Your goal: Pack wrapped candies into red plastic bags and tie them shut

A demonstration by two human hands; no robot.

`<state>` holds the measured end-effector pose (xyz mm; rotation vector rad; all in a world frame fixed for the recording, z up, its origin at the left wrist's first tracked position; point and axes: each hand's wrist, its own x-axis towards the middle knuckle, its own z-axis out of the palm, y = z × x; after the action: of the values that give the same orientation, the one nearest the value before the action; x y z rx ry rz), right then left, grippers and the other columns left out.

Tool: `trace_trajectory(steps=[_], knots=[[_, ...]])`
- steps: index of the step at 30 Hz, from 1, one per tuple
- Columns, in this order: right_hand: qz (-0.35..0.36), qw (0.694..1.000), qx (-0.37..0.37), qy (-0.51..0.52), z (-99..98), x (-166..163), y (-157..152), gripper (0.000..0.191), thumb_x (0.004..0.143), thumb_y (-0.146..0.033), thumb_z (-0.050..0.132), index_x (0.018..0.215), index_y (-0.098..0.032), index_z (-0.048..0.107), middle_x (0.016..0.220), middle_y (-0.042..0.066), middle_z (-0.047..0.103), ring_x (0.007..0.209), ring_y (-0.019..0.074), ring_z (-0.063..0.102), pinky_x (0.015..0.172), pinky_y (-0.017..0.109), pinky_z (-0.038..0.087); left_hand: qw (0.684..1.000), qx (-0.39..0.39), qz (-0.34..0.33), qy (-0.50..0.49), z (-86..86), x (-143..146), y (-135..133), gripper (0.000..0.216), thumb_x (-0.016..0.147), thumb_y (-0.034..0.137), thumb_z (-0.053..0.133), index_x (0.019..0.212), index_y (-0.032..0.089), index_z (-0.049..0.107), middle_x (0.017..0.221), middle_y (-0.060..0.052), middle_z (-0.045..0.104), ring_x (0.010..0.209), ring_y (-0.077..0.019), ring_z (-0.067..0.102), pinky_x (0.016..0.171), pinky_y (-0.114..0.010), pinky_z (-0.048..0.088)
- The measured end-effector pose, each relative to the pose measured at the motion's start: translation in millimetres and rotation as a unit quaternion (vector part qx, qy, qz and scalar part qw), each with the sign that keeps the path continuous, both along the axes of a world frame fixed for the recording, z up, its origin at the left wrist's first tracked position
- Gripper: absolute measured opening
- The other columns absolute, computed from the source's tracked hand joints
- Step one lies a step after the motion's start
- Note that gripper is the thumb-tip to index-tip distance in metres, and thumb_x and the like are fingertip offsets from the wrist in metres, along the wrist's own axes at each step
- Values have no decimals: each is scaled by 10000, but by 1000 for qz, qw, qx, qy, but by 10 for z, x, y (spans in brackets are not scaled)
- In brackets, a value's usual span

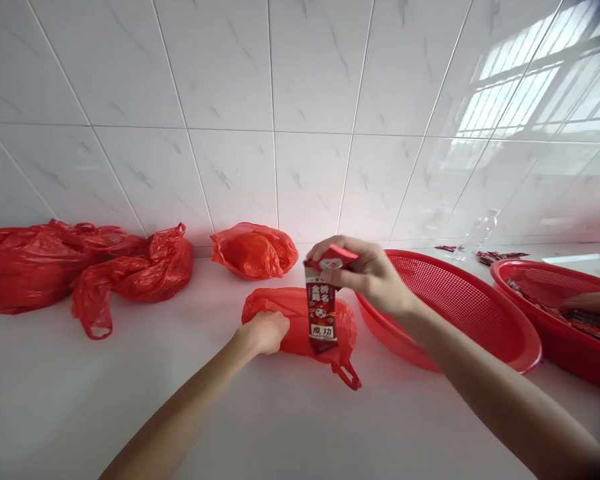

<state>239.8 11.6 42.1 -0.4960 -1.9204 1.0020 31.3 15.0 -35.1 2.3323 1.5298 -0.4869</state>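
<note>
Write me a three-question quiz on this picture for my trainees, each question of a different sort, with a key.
1. What does the right hand hold?
A) a clear plastic bottle
B) a tall dark-red packet with printed lettering
C) a flat white tray

2. True or false: the left hand is pressed against the white tiled wall.

3. How many hands are in view, counting the co-worker's hand at the round red plastic basket on the far right?

Key: 1. B. 2. False; it touches a crinkled red plastic bag. 3. Three.
</note>
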Motion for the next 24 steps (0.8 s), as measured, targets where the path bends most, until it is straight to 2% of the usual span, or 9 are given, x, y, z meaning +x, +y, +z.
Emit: trace_trajectory(steps=[4, 7, 11, 15, 18, 21, 23, 24], knots=[[19, 985, 150, -81, -202, -230, 10, 220, 862, -108, 538, 1026, -206, 647, 1089, 75, 658, 982, 195, 627, 835, 357, 544, 998, -7, -8, -54, 165, -120, -58, 161, 703, 128, 534, 570, 196, 473, 579, -16, 478, 536, -178, 485, 496, -307, 307], [20, 966, 204, -155, -347, -317, 121, 292, 846, -64, 502, 1053, -206, 650, 1080, 81, 652, 965, 193, 613, 806, 331, 529, 995, 0, -14, -100, 299, -245, -109, 186, 764, 185, 484, 581, 202, 452, 587, -4, 453, 499, -153, 412, 491, -309, 257], [28, 943, 184, -276, -494, -388, 296, 214, 844, -107, 536, 986, -190, 673, 940, 57, 654, 836, 175, 590, 707, 287, 495, 991, 16, -21, -134, 389, -386, -150, 233, 776, 218, 480, 545, 207, 448, 575, -4, 401, 488, -153, 407, 534, -315, 281], [44, 923, 142, -354, -590, -498, 417, 177, 863, -166, 562, 991, -188, 683, 938, 53, 665, 839, 181, 598, 737, 300, 486, 989, 7, -23, -148, 388, -458, -164, 275, 801, 296, 482, 541, 237, 548, 550, -9, 412, 530, -178, 482, 671, -316, 399], [50, 912, 105, -394, -636, -586, 462, 291, 885, -265, 583, 1160, -205, 655, 1112, 84, 662, 960, 223, 619, 804, 342, 497, 986, -2, -28, -162, 375, -481, -167, 296, 811, 350, 476, 567, 256, 615, 538, -13, 438, 571, -199, 523, 761, -339, 440], [37, 893, 64, -443, -667, -612, 491, 541, 901, -417, 579, 1406, -234, 514, 1341, 131, 568, 1164, 292, 579, 870, 392, 502, 987, -2, -27, -160, 378, -513, -170, 289, 804, 350, 490, 580, 253, 646, 556, -20, 480, 611, -206, 552, 796, -343, 446], [31, 877, 51, -477, -677, -584, 499, 630, 895, -455, 580, 1474, -247, 444, 1454, 141, 489, 1295, 323, 499, 935, 424, 481, 987, 6, -21, -156, 392, -545, -174, 265, 792, 345, 508, 606, 258, 676, 593, -30, 528, 677, -220, 584, 798, -336, 445], [34, 867, 54, -493, -677, -559, 495, 636, 880, -456, 600, 1465, -250, 459, 1470, 137, 482, 1332, 332, 466, 968, 441, 462, 987, 12, -16, -157, 402, -562, -176, 247, 783, 351, 518, 637, 268, 699, 622, -35, 558, 729, -235, 600, 788, -329, 446]])
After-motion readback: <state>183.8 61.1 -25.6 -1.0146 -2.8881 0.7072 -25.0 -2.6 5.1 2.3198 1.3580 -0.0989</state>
